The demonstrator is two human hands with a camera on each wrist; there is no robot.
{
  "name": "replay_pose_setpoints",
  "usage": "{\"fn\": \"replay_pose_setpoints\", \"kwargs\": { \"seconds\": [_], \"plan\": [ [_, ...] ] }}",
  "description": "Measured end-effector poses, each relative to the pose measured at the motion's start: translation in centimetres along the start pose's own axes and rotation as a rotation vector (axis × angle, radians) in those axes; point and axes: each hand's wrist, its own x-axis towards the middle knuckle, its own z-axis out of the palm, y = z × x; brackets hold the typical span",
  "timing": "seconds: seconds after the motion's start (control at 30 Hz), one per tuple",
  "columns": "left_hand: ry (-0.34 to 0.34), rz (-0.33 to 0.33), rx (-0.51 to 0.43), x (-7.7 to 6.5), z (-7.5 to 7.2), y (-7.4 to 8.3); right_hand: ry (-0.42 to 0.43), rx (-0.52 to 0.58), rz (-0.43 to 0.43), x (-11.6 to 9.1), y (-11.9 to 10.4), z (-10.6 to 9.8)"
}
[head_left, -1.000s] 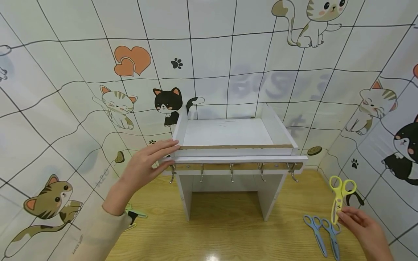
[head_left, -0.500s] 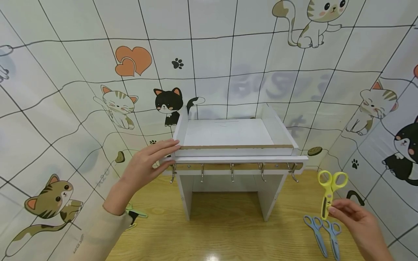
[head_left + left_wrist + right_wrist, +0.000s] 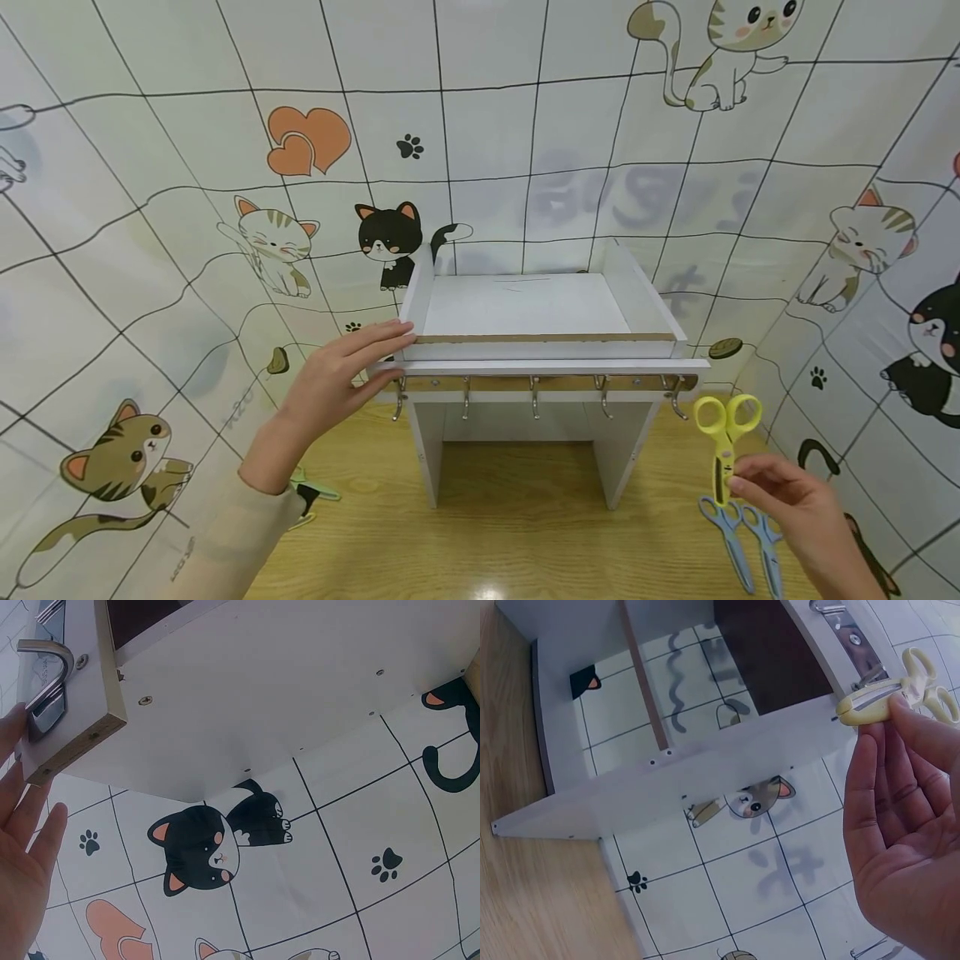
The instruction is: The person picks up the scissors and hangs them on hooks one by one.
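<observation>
A white wooden shelf (image 3: 525, 321) with a row of metal hooks (image 3: 534, 397) under its front rail stands on the wooden table. My left hand (image 3: 341, 371) rests with straight fingers against the shelf's left front corner; the left wrist view shows those fingers (image 3: 22, 825) beside the rail end and its end hook (image 3: 43, 679). My right hand (image 3: 780, 496) pinches the blades of yellow scissors (image 3: 723, 433), handles up, just right of the shelf's right end hook (image 3: 675, 398). The right wrist view shows the yellow scissors (image 3: 892, 694) close to the hook rail (image 3: 847, 637).
Blue scissors (image 3: 738, 533) lie on the table under my right hand. Black scissors (image 3: 817, 458) lie at the right wall, green scissors (image 3: 315, 492) at the left behind my forearm. Cat-patterned walls enclose the table on three sides.
My right hand has carried the yellow scissors left and slightly up, from near the right wall toward the shelf's right end hook. The left hand has stayed put.
</observation>
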Motion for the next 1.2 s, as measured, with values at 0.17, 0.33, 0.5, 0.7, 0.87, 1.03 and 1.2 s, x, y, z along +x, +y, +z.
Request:
{"fn": "replay_pose_setpoints", "kwargs": {
  "seconds": [0.17,0.33,0.5,0.7,0.87,1.03,1.2],
  "plan": [
    [-0.002,-0.005,0.002,0.0,0.0,0.0,-0.035,-0.032,0.004,0.2,0.0,0.5],
    [-0.004,-0.007,0.008,0.0,0.0,0.0,-0.056,-0.093,0.01,0.6,0.1,1.0],
    [0.0,-0.002,-0.002,0.0,0.1,0.0,-0.059,-0.164,0.025,0.7,0.0,1.6],
    [-0.002,-0.001,0.002,0.0,0.1,-0.1,-0.085,-0.119,0.02,0.8,0.1,1.9],
    [0.004,0.002,0.004,0.0,0.1,-0.1,-0.068,-0.202,0.077,0.9,0.1,2.2],
    [0.0,-0.008,0.002,0.0,0.1,-0.1,-0.053,-0.236,0.078,0.9,0.3,2.3],
    [-0.01,-0.018,0.001,0.0,0.0,0.0,-0.052,-0.194,0.039,0.9,0.5,2.2]
  ]
}}
